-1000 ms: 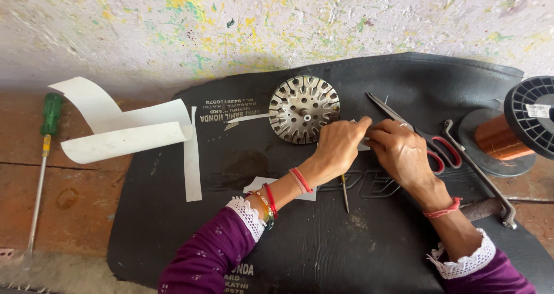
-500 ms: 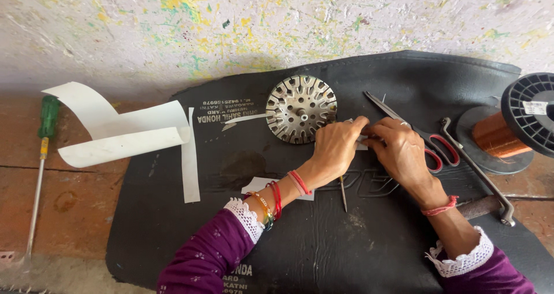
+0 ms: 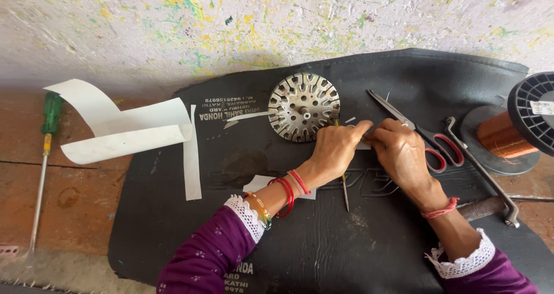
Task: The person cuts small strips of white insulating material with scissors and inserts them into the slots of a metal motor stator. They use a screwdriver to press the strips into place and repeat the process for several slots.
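My left hand [image 3: 336,149] and my right hand [image 3: 400,151] meet fingertip to fingertip over a black rubber mat [image 3: 323,236], pinching a small white paper strip [image 3: 363,145] between them. Just beyond the left hand lies a round slotted metal core [image 3: 304,105], flat on the mat. A thin metal rod [image 3: 344,190] lies under the left hand, pointing toward me. Red-handled scissors [image 3: 421,138] rest on the mat just right of my right hand.
A curled white paper sheet [image 3: 124,126] lies at the left, partly on the mat. A green-handled screwdriver [image 3: 45,155] lies on the wooden surface at far left. A spool of copper wire [image 3: 519,129] stands at the right edge, and a long metal tool [image 3: 479,170] lies beside it.
Both hands stay together on the paper strip beside the metal core. The view has shifted slightly; nothing else has moved.
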